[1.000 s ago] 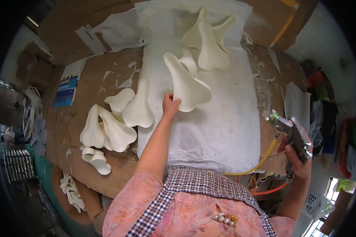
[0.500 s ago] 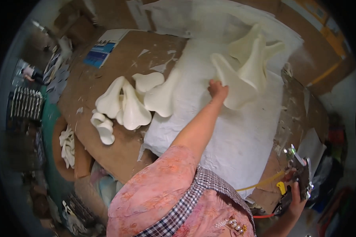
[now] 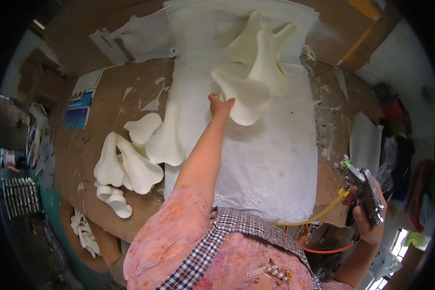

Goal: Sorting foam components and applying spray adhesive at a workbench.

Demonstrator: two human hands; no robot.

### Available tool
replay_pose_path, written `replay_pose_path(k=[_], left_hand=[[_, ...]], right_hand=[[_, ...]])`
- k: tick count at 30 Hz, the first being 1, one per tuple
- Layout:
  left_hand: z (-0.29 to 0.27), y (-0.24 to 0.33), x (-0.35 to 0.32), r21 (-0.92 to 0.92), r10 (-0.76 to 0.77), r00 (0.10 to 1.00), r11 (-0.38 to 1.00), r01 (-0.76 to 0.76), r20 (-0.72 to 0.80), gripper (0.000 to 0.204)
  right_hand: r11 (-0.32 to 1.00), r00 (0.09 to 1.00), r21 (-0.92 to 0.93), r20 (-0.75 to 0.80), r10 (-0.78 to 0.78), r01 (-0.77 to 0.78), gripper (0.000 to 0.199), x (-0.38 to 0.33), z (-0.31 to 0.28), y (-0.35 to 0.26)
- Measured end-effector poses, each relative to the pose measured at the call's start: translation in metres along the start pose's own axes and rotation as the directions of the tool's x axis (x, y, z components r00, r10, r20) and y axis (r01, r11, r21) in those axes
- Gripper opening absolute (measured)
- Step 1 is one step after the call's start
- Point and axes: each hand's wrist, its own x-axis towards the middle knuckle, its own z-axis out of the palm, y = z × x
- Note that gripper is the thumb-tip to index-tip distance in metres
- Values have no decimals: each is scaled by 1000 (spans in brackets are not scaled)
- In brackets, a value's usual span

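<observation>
My left hand (image 3: 221, 105) is stretched forward over the white paper, its fingers at the left edge of a cream, petal-shaped foam-like piece (image 3: 249, 102). Thumb and fingers close on that edge; part of the grip is hidden behind it. Just beyond, more cream petal pieces (image 3: 264, 63) stand upright against the papered back. Low at the right, my right hand (image 3: 367, 217) wraps round a metal spray gun (image 3: 365, 191). A yellow hose (image 3: 319, 214) and a red-orange hose (image 3: 328, 250) run toward the gun.
Several cream petal pieces (image 3: 140, 164) lie on brown cardboard to the left. White paper (image 3: 270, 164) covers the middle of the table and rises at the back. A box (image 3: 101, 241) with pale pieces sits low at the left. Plastic bags (image 3: 389, 159) hang at the right.
The view has turned rightward, so the table appears shifted left. My right hand has brought the spray gun up and tilted it. My left hand stays at the same petal piece.
</observation>
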Motion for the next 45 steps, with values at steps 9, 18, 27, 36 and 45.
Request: replay_pose_path(k=[9,18,27,36,45], left_hand=[[-22,-12,4,-355,-248,782,785,508,571,44],[-21,51,14,-440,276,801,898,-18,532,53],[88,59,13,141,405,906,897,-420,122,43],[-226,28,-88,-181,262,965,949,-259,-6,47],[-548,-174,-136,-105,-206,625,975,195,-753,54]], right_hand=[[990,937,84,-339,-83,118,63,-5,23,-13],[990,987,-99,-135,88,-101,58,5,13,32],[1000,969,-19,-248,0,-5,56,8,22,44],[999,993,13,108,-38,37,24,53,61,81],[986,995,168,86,-40,25,51,60,71,70]])
